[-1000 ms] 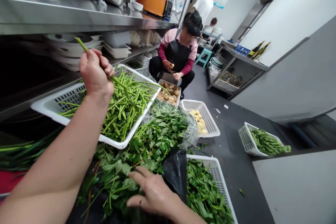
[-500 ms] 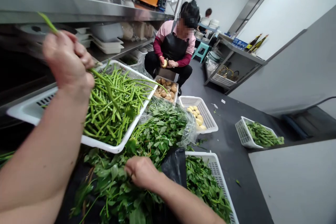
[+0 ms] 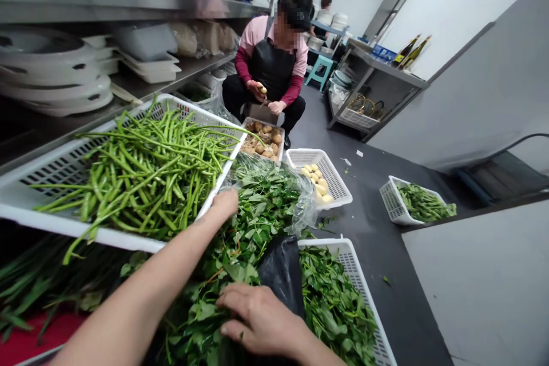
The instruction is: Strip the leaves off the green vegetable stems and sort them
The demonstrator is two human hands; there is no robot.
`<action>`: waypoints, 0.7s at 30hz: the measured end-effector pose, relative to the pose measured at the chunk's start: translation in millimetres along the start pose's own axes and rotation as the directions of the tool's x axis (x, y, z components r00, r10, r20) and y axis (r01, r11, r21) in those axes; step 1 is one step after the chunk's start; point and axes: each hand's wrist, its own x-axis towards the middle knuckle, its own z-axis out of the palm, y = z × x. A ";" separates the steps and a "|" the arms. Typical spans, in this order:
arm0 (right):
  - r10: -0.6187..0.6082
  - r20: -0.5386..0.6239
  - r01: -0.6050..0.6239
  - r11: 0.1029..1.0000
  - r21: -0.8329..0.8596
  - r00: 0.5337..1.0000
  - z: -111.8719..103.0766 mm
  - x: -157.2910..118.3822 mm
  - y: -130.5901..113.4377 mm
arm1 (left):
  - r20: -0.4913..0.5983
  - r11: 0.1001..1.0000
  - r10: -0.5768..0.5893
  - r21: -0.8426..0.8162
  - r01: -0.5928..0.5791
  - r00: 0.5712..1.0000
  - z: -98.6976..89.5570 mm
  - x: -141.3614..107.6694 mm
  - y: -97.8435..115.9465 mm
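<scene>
A white basket [image 3: 124, 237] of long green stems [image 3: 158, 166] stands at the left. My left hand [image 3: 225, 203] is beside its right edge, over the pile of leafy greens [image 3: 266, 200]; its fingers are hidden. Lower down, my right hand [image 3: 259, 317] lies on the near leaves with its fingers apart and nothing gripped. Black plastic [image 3: 283, 271] shows just beyond my right hand, and to its right a second white basket [image 3: 355, 263] holds more leafy greens.
A crouching person [image 3: 274, 57] holds a potato behind a box of unpeeled potatoes [image 3: 268, 140]. Peeled potatoes lie in a white basket [image 3: 343, 191]. Another basket [image 3: 392, 206] of greens stands at right. A steel shelf [image 3: 128, 6] runs along the left.
My left hand has come down and right from above the stem basket, and the stem it held is no longer in view there. My right hand has opened and shifted slightly right and down.
</scene>
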 end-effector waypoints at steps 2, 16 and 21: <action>0.035 -0.027 -0.033 0.998 0.059 0.999 11.8 -10.5 0.7 | 0.021 0.992 -0.068 0.109 0.065 0.997 25.8 -0.9 -12.7; 0.114 -0.400 -0.063 0.988 0.138 0.909 -1.2 -38.0 26.6 | -0.271 0.922 0.386 0.130 -0.363 0.882 -7.7 -118.0 -13.4; 0.129 -0.454 -0.082 0.989 0.123 0.882 -15.7 -39.4 18.4 | -0.300 0.998 0.030 -0.051 -0.047 0.954 -50.6 -169.9 -23.5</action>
